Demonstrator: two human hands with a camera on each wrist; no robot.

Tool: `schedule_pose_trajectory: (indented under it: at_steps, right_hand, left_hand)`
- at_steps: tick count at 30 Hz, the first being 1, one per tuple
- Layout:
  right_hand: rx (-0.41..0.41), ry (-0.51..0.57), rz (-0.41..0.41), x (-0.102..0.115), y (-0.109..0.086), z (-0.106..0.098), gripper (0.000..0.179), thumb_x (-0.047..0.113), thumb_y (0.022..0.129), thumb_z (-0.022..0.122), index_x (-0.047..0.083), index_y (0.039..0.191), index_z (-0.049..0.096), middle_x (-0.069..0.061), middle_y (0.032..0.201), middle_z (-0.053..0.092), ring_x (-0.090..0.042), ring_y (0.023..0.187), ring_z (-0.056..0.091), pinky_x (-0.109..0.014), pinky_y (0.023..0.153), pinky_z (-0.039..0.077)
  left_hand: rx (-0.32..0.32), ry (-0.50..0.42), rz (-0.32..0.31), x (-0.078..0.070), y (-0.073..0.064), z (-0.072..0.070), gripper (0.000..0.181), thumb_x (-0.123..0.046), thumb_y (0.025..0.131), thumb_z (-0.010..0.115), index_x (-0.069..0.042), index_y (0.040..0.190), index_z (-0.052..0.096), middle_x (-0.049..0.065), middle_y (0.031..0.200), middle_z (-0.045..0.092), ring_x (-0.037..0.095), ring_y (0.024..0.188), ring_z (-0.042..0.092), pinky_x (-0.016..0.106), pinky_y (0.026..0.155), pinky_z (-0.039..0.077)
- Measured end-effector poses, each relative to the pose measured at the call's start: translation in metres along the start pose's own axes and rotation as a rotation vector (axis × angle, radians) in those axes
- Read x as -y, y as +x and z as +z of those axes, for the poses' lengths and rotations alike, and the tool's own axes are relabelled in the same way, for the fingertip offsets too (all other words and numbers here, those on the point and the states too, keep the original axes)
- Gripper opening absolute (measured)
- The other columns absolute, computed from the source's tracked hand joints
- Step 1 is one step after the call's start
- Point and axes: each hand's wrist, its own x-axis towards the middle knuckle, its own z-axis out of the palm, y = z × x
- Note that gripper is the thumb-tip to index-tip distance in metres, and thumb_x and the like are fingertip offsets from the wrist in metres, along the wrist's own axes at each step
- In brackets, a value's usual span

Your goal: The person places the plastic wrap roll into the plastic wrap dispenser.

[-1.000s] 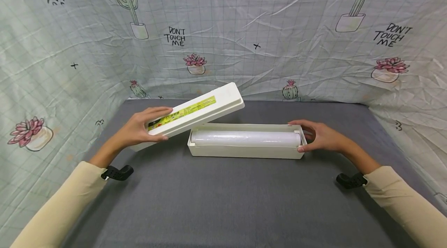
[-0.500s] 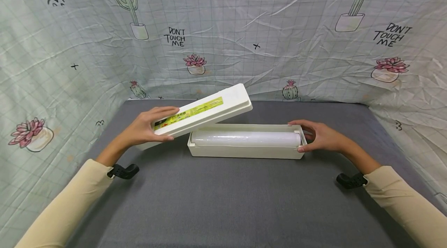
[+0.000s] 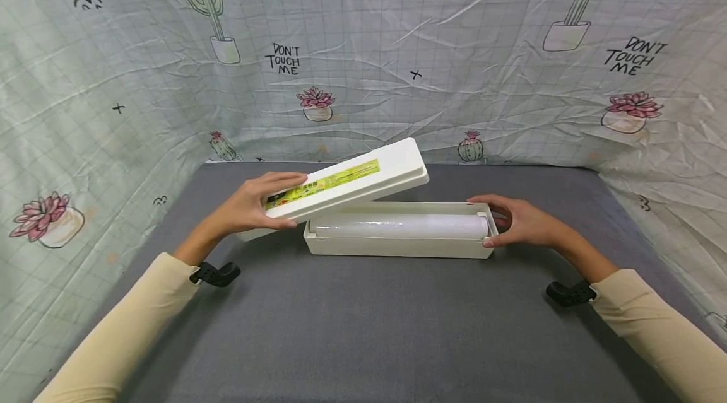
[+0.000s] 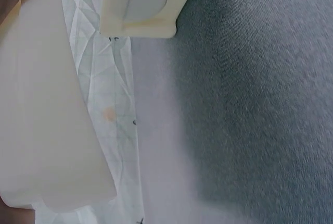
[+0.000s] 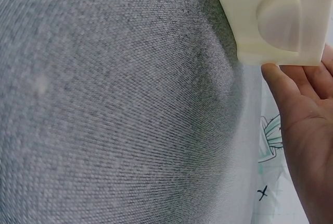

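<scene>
My left hand [image 3: 252, 204] grips the left end of a long white lid [image 3: 397, 163], which has a yellow-green label on top. The lid is tilted, its right end raised and its near edge crossing over the left part of the open box. That white box [image 3: 397, 248] lies lengthwise on the table with a roll of cling film [image 3: 397, 225] inside. At the box's right end, my right hand [image 3: 525, 223] holds it, thumb on the near corner and fingers at the far one. In the left wrist view, the lid [image 4: 52, 109] hangs beside the box end [image 4: 138, 10].
A grey cloth covers the table [image 3: 386, 321]. Behind and at the sides hangs a creased curtain [image 3: 386, 94] printed with cacti and succulents. Black bands [image 3: 216, 274] sit on both wrists.
My left hand has carried the lid to the right, so it overlaps more of the box. The right hand and the box have stayed in place.
</scene>
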Motion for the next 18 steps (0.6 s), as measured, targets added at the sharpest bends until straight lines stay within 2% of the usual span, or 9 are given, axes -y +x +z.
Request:
schedule_pose_trajectory:
  at_steps: [7, 18]
  right_hand:
    - [-0.004, -0.014, 0.006, 0.002, 0.0, 0.001, 0.084, 0.008, 0.081, 0.086, 0.008, 0.153, 0.042, -0.022, 0.154, 0.04, 0.005, 0.128, 0.049, -0.023, 0.094, 0.051]
    - [0.006, 0.021, 0.006, 0.006, 0.0, 0.001, 0.085, 0.006, 0.08, 0.086, 0.005, 0.152, 0.042, -0.022, 0.153, 0.041, 0.004, 0.127, 0.051, -0.026, 0.092, 0.053]
  left_hand:
    - [0.013, -0.022, 0.042, 0.0, 0.009, 0.007, 0.088, -0.024, 0.071, 0.094, -0.013, 0.149, 0.054, 0.007, 0.15, 0.054, 0.027, 0.135, 0.049, 0.033, 0.092, 0.043]
    - [0.034, -0.073, 0.06, -0.004, 0.022, 0.015, 0.085, -0.022, 0.074, 0.092, -0.013, 0.149, 0.054, 0.007, 0.151, 0.053, 0.025, 0.134, 0.05, 0.033, 0.087, 0.045]
